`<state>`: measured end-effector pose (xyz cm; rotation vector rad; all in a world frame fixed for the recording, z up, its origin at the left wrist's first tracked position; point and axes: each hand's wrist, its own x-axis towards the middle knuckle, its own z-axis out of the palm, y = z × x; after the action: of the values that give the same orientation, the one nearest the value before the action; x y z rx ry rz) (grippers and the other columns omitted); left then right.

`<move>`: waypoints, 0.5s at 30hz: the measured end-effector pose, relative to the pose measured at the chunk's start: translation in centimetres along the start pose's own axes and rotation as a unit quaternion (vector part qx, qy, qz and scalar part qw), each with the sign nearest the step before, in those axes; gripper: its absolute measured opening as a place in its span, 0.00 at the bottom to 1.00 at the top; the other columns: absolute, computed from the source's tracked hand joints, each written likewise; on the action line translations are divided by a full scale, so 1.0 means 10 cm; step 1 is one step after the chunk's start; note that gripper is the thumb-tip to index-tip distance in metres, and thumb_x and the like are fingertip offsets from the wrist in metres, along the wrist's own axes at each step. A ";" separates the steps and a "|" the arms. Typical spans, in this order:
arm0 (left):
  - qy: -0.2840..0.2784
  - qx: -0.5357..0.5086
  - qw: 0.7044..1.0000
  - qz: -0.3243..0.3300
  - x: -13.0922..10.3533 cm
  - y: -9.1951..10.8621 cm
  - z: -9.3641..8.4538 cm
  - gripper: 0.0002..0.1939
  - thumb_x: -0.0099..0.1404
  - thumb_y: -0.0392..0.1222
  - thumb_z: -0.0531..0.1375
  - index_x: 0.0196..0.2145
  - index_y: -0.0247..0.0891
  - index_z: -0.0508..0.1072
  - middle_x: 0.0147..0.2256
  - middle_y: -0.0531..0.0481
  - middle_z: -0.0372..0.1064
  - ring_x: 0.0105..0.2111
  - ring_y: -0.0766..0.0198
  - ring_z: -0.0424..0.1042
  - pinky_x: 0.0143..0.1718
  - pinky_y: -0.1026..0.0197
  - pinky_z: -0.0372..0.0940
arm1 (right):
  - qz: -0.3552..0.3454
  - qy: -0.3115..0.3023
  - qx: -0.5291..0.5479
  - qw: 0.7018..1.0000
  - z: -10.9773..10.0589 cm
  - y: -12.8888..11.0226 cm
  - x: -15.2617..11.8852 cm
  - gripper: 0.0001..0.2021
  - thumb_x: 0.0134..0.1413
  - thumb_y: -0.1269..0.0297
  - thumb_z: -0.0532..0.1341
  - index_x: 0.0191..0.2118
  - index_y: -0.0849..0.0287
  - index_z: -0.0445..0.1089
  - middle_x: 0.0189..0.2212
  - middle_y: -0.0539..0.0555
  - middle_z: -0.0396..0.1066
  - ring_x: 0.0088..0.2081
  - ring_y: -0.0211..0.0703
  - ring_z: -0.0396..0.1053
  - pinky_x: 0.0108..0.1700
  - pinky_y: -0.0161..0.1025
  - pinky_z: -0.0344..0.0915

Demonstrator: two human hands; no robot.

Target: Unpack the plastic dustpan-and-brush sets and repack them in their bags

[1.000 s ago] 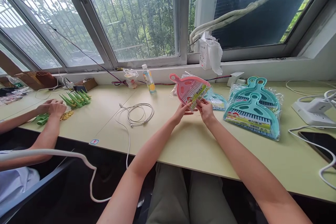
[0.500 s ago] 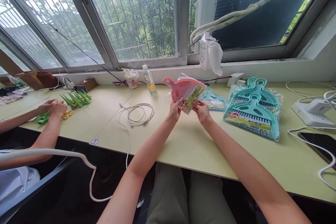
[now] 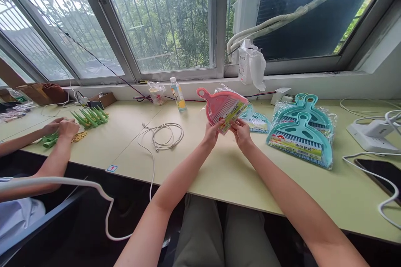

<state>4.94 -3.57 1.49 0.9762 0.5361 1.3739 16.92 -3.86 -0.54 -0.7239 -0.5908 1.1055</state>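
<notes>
A pink dustpan and brush set [image 3: 221, 103] in clear wrap, with a printed label, is held up above the table between my two hands. My left hand [image 3: 213, 132] grips its lower left edge, thumb on the front. My right hand [image 3: 240, 132] pinches the lower right of the label side. The handle with its round hole points to the upper left. Behind it, a wrapped teal dustpan set [image 3: 258, 124] lies on the table, partly hidden. To the right, another teal dustpan set [image 3: 299, 144] rests in front of a pile of teal sets [image 3: 319, 113].
A drink bottle [image 3: 178, 95] and a wrapped cup [image 3: 157, 93] stand near the window. A coiled white cable [image 3: 168, 137] lies left of my hands. At right are a power strip [image 3: 372, 135] and a phone [image 3: 380, 175]. Another person's hands [image 3: 64, 127] work with green pieces at far left.
The pink dustpan set has shifted slightly right and upward in my hands, covering more of the teal set behind it. The sets on the right have not moved.
</notes>
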 end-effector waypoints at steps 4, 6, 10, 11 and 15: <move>0.005 0.027 1.000 -0.003 0.00 -0.01 0.00 0.27 0.43 0.44 0.75 0.41 0.36 0.75 0.40 0.45 0.78 0.48 0.50 0.74 0.53 0.49 0.66 | -0.001 0.005 -0.007 1.000 -0.01 0.00 0.01 0.18 0.31 0.67 0.76 0.31 0.57 0.71 0.32 0.51 0.77 0.34 0.42 0.76 0.39 0.38 0.76; 0.007 0.040 0.999 -0.008 0.01 -0.01 -0.02 0.27 0.42 0.45 0.75 0.41 0.37 0.75 0.40 0.46 0.78 0.47 0.50 0.74 0.51 0.49 0.67 | -0.002 0.004 -0.010 1.000 -0.01 0.00 0.02 0.18 0.31 0.67 0.76 0.31 0.57 0.70 0.32 0.51 0.77 0.34 0.42 0.76 0.39 0.39 0.76; 0.004 0.061 0.998 -0.018 0.03 -0.02 -0.05 0.29 0.40 0.45 0.75 0.41 0.37 0.75 0.40 0.46 0.78 0.46 0.50 0.75 0.47 0.50 0.69 | 0.000 0.010 0.003 1.000 0.00 -0.01 0.01 0.18 0.30 0.67 0.76 0.30 0.56 0.70 0.32 0.51 0.77 0.33 0.42 0.76 0.37 0.38 0.77; 0.005 0.063 0.998 -0.019 0.03 -0.02 -0.05 0.29 0.40 0.45 0.75 0.41 0.37 0.75 0.39 0.46 0.78 0.45 0.50 0.75 0.46 0.50 0.69 | 0.001 0.011 0.005 1.000 0.00 -0.02 0.00 0.18 0.29 0.67 0.76 0.29 0.56 0.70 0.32 0.50 0.78 0.33 0.41 0.76 0.36 0.37 0.77; 0.012 0.066 0.997 -0.024 0.02 -0.01 -0.06 0.29 0.39 0.45 0.75 0.40 0.37 0.75 0.39 0.46 0.78 0.44 0.50 0.75 0.46 0.51 0.69 | 0.010 0.012 -0.001 1.000 0.01 -0.03 -0.01 0.18 0.30 0.67 0.75 0.30 0.56 0.70 0.31 0.50 0.78 0.30 0.41 0.76 0.33 0.36 0.77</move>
<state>4.53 -3.23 1.10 1.0475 0.6703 1.3219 16.99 -4.01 -0.23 -0.7454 -0.5657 1.1131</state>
